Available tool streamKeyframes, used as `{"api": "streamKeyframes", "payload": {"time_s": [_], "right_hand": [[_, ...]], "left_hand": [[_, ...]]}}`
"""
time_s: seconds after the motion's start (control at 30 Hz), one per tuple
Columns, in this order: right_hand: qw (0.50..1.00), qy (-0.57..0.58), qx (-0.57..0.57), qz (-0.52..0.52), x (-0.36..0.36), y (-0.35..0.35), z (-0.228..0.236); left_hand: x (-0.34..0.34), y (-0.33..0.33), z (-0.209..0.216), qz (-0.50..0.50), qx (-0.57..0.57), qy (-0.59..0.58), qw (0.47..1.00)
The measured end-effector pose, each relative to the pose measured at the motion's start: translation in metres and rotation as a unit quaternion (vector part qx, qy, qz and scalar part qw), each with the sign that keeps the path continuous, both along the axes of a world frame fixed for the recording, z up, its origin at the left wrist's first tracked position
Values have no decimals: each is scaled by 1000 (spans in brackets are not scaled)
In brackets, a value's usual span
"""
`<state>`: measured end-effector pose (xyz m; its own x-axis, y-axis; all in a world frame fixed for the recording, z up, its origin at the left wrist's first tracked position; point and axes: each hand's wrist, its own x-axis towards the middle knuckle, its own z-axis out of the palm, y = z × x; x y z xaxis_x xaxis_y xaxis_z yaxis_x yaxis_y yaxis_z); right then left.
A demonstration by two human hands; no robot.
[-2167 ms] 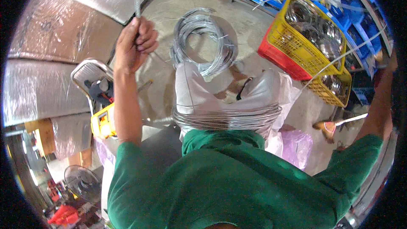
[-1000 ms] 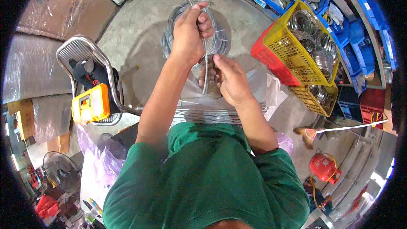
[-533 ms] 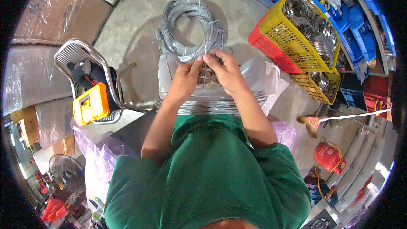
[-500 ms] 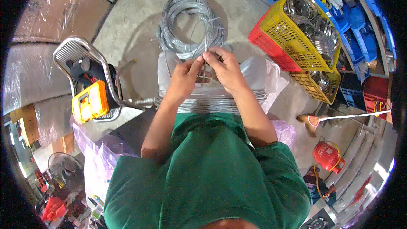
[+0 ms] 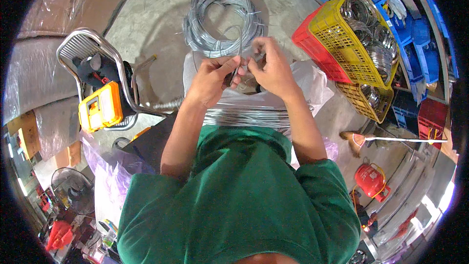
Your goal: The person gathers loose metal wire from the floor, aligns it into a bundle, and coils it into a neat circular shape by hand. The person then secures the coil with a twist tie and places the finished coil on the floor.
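My left hand [image 5: 213,81] is closed in a pinch on a thin grey metal wire [image 5: 240,44], which rises from its fingertips toward a large coil. Just to the right, my right hand [image 5: 274,74] has its thumb near the left fingertips. Its index finger is lifted apart from the thumb and smeared by motion; I see nothing held in it. Beyond both hands, the tied coil of grey wire [image 5: 195,19] lies on the concrete floor. A bundle of straight grey wires [image 5: 246,117] lies across my lap, over a pale cover.
At left stands a metal chair [image 5: 68,62] bearing a yellow case [image 5: 101,106]. Stacked yellow [image 5: 332,30] and red crates [image 5: 312,51] with metal rings stand at right, by blue bins [image 5: 420,44]. A broom [image 5: 352,142], a red gas cylinder [image 5: 370,180] and a fan [image 5: 73,189] are lower down.
My right fingers have come off their pinch on the wire and spread, moving slightly right. My left hand keeps its pinch. The view has shifted a little.
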<state>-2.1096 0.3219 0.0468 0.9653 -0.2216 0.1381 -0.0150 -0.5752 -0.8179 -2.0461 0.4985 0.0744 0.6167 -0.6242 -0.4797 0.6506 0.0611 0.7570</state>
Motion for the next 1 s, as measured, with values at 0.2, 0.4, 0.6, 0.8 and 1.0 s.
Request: {"api": "streamKeyframes", "payload": {"time_s": [0.2, 0.4, 0.6, 0.8, 1.0], "right_hand": [[963, -109, -183, 165, 12, -18, 2], [934, -67, -287, 200, 16, -48, 42], [936, -116, -271, 191, 28, -67, 59], [981, -57, 137, 125, 54, -82, 43], [983, 46, 141, 109, 30, -17, 20]], "left_hand": [[-7, 0, 2, -39, -13, 15, 999], [-1, 3, 27, -148, -35, 55, 987], [6, -12, 35, -182, -123, 150, 964], [30, 2, 101, -139, -489, 87, 857], [80, -10, 143, 130, -152, -546, 813]]}}
